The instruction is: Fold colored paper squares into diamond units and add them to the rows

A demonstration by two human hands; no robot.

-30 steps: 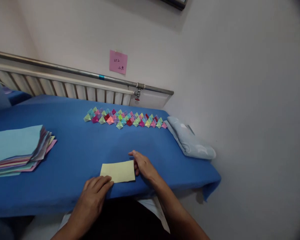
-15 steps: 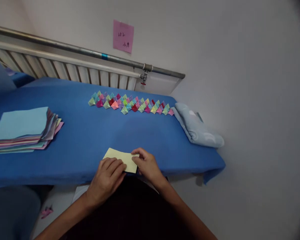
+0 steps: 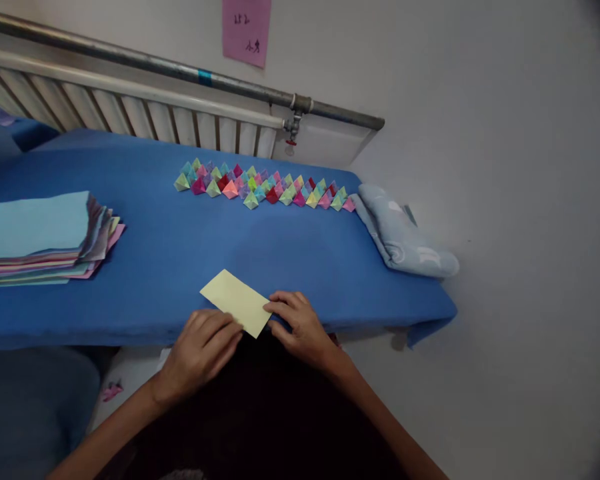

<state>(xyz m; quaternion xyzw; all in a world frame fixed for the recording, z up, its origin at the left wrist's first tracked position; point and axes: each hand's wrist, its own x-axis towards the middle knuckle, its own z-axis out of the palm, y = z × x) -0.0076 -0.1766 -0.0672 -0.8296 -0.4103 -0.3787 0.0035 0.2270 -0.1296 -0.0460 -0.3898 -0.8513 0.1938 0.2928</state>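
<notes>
1. Yellow paper: oblong, on the blue cloth nr its front edge, b/w both hands; lies at a slant, one short end up & left, the other down & right
2. L hand: palm down, fingers bent together, tips at the paper's lower L long edge, nr its nearest corner; thumb hidden, so can't tell if it's pinching or only resting there
3. R hand: index fingertip touching the paper's R corner, other fingers curved behind it, thumb just below; can't tell if the corner is gripped
4. Paper stack: far L on the cloth, light blue sheet on top, mixed colours below, edges uneven, well apart from the hands
5. Folded paper pieces: small, pointed, multicol (green, pink, red, purple, blue, yellow), in close rows across the back of the cloth
6. Folded towel: pale blue w/ white pattern, R end of the cloth, just beside the rows' R end
7. Behind: white radiator, metal pipe w/ blue band above it, red-handled valve at the radiator's R end, pink note w/ handwriting on the wall
</notes>
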